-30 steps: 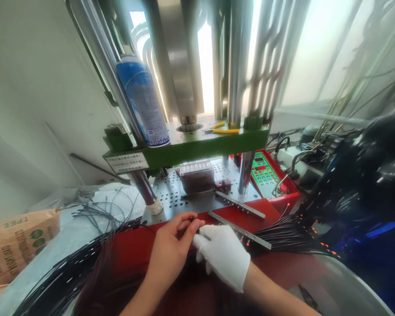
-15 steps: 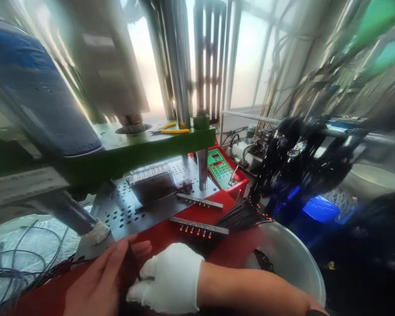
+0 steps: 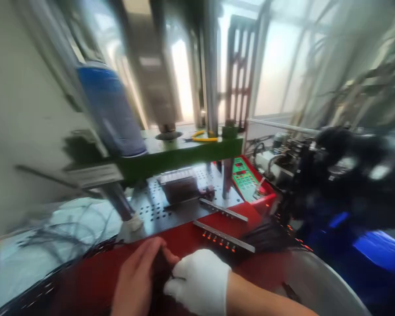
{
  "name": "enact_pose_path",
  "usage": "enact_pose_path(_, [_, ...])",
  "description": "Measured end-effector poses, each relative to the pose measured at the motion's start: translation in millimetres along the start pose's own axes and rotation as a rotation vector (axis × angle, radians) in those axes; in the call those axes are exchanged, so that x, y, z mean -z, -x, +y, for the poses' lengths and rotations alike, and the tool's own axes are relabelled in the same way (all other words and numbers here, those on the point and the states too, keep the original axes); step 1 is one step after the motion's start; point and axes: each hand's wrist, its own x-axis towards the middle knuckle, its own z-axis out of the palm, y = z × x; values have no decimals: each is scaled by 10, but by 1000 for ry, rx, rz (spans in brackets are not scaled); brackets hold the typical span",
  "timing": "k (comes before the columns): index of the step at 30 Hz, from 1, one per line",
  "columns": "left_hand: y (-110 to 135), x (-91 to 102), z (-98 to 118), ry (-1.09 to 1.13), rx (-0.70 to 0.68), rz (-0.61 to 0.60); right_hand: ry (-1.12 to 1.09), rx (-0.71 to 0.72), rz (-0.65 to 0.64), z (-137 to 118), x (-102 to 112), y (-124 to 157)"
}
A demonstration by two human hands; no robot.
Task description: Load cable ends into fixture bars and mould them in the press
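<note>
My bare left hand (image 3: pixel 136 276) is at the lower middle of the head view, above the red work surface (image 3: pixel 98 281). Its fingers curve toward my right hand (image 3: pixel 200 278), which wears a white glove and is closed. Something dark lies between the two hands; shadow and blur hide its kind. Just beyond them rests a metal strip (image 3: pixel 224 237) with a row of orange-tipped pieces along its near side. A second metal strip (image 3: pixel 224 210) lies behind it. To their right is a bundle of black cables (image 3: pixel 270 235).
A green-framed press (image 3: pixel 181 156) stands ahead, with a metal block (image 3: pixel 179 186) on its perforated plate. Yellow-handled pliers (image 3: pixel 204 137) lie on the frame. A red control box (image 3: pixel 253 182) sits to the right, near a pale tub (image 3: pixel 329 281). Loose cables (image 3: pixel 62 237) lie left.
The view has swung left, so the press and strips appear farther right. Both hands remain close together around the dark thing. A blurred shape shows at the far left edge.
</note>
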Motion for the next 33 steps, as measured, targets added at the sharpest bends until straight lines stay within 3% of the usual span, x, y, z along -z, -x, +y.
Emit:
enact_pose_path(2, [59, -76, 74, 58, -34, -95, -95, -55, 45, 26, -98, 14])
enact_pose_path(4, [64, -90, 111, 71, -97, -103, -184, -72, 31, 51, -176, -20])
enact_pose_path(8, [83, 10, 87, 89, -109, -157, -251, -155, -36, 24, -262, -74])
enact_pose_path(10, [117, 74, 68, 102, -92, -195, -239, -159, -74, -16, -207, -60])
enact_pose_path(12, [137, 146, 67, 94, -102, -177, -233, -83, -121, -84, -21, -61])
enact_pose_path(14, [129, 231, 79, 108, -127, -90, -249, 24, -97, -202, 300, -132])
enact_pose_path(16, [103, 316, 97, 177, -140, 12, -242, 86, 103, -382, 700, -316])
enact_pose_path(19, [95, 417, 142, 349, -139, 48, 11, 199, 452, -709, 1251, -801])
enact_pose_path(22, [182, 478, 228, 526, -127, -5, 306, 243, 476, -966, 1535, -1356])
enact_pose_path(27, [376, 573, 370, 632, -119, -127, 566, 75, 325, -1059, 1458, -1857])
enact_pose_path(30, [415, 616, 358, 575, -103, -169, 597, 125, 402, -998, 1374, -1897])
enact_pose_path(33, [400, 628, 286, 460, -130, -133, 503, 163, 510, -926, 1349, -1776])
